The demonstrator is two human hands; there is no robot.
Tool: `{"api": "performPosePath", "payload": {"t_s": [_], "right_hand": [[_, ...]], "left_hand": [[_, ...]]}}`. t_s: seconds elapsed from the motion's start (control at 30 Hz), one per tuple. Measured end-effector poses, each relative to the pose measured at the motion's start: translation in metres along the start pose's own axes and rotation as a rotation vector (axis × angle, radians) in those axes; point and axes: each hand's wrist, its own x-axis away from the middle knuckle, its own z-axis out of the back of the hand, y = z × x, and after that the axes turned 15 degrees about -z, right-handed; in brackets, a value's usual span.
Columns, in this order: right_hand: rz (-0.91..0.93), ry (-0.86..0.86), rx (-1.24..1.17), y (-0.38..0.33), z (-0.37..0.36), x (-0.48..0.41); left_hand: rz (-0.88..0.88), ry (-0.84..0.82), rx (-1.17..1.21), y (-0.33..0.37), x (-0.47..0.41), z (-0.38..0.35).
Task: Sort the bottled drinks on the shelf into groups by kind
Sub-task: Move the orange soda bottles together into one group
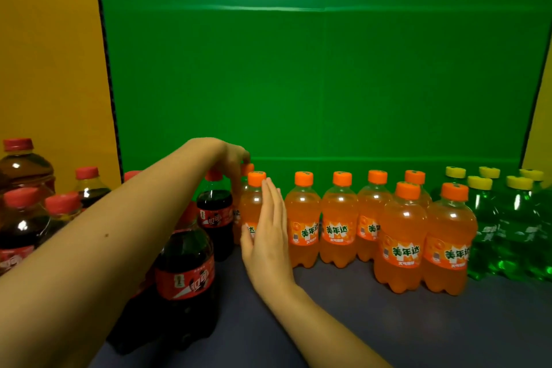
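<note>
Head view, left hand (231,158) gripping rear orange bottle (248,167), right hand (268,233) flat against front orange bottle (251,205)

Left of the Mirinda bottles (339,218) stand cola bottles (186,263), right of them Sprite bottles (513,218), behind them a backdrop panel (322,84).

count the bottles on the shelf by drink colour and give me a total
orange soda bottles: 8, one half hidden behind the left hand
green soda bottles: 5
dark cola bottles: at least 7; the left arm may hide more
total: at least 20
</note>
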Motion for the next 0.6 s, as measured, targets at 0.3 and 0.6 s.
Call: {"api": "performPosePath", "payload": {"t_s": [0.3, 0.6], "right_hand": [[-0.265, -0.185, -0.042, 0.009, -0.001, 0.001], [-0.273, -0.191, -0.100, 0.011, 0.002, 0.005]], "left_hand": [[-0.137, -0.079, -0.103, -0.002, -0.013, -0.005], [-0.260, -0.062, -0.153, -0.002, -0.014, -0.004]]}}
